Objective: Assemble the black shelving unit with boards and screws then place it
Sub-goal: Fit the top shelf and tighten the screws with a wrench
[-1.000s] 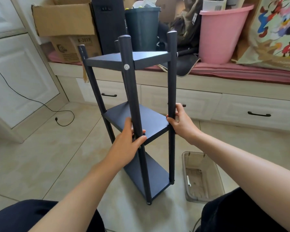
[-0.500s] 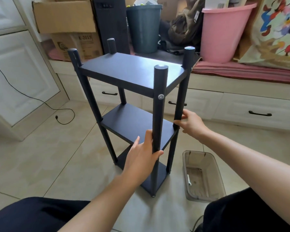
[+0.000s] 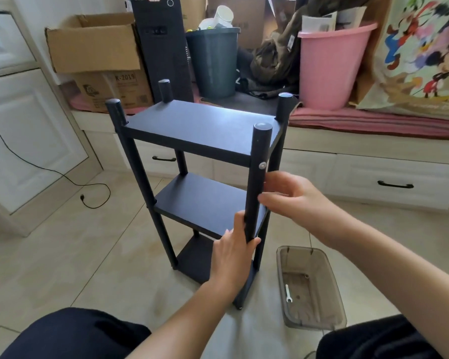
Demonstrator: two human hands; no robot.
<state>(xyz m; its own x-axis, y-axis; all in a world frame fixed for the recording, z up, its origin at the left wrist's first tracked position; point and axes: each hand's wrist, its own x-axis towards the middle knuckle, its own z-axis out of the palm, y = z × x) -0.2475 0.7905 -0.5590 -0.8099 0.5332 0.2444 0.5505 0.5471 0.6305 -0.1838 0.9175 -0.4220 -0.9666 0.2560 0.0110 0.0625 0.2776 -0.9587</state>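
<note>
Floor (image 3: 62, 255): glossy beige tile.
Shelving unit (image 3: 205, 130): upright, matte black boards, round posts.
Left hand (image 3: 233, 255): curled round near post.
Right hand (image 3: 293, 198): loosely spread, holds nothing.

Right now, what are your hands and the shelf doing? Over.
Left hand grips front post. Right hand open beside it. Black shelving unit upright on floor. Plastic bin close at right.

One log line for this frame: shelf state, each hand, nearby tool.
shelving unit: upright on floor, three boards in | left hand: grips front post | right hand: open by same post, contact unclear | wrench: in clear bin
</note>
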